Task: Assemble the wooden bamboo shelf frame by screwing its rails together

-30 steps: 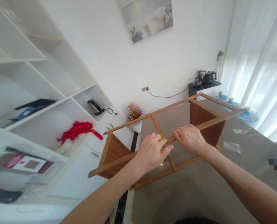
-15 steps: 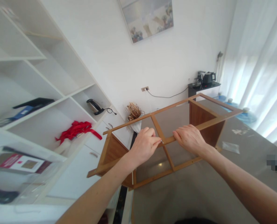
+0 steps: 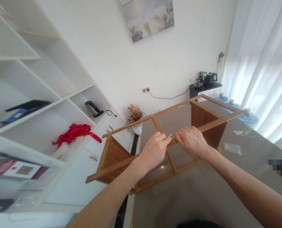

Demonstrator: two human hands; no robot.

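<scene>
Grey table (image 3: 238, 177) fills lower right. Wooden frame (image 3: 207, 123) lies on its side at the table's far left edge, open rails facing up, beside white wall shelves (image 3: 48, 95). Right hand (image 3: 190, 141) wraps the near top rail, fingers curled closed over it. Left hand (image 3: 152, 152) is just beside it at the crossbar joint, fingertips pinching a thin metal piece (image 3: 169, 135) against the rail.

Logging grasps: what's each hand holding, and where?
Right hand grips the brown wooden frame by its near top rail; left hand pinches a thin silver metal piece by one end.
</scene>
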